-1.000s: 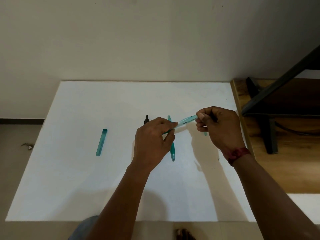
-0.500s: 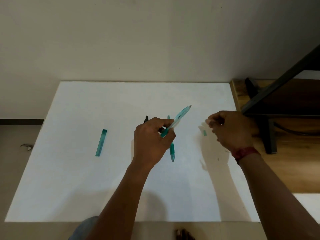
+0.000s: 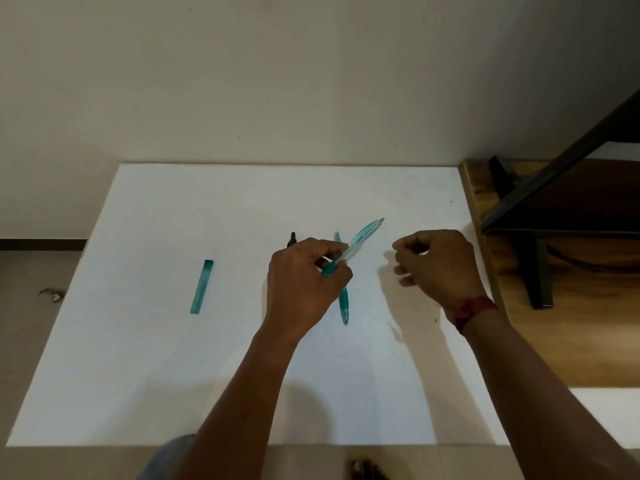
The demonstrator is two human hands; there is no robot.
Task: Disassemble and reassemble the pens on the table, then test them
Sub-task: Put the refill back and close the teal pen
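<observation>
The left hand (image 3: pixel 304 285) pinches a translucent teal plastic pen (image 3: pixel 360 240) by its lower grip, above the middle of the white counter (image 3: pixel 173 375), its top tilted far-right. The right hand (image 3: pixel 436 268), just right, has curled fingers; whether they hold anything cannot be told. A second teal pen (image 3: pixel 343 301) lies beneath.

My left hand (image 3: pixel 304 282) grips a teal pen (image 3: pixel 360 239) tilted above the white table (image 3: pixel 173 375); my right hand (image 3: pixel 436 268) curls nearby.
</observation>
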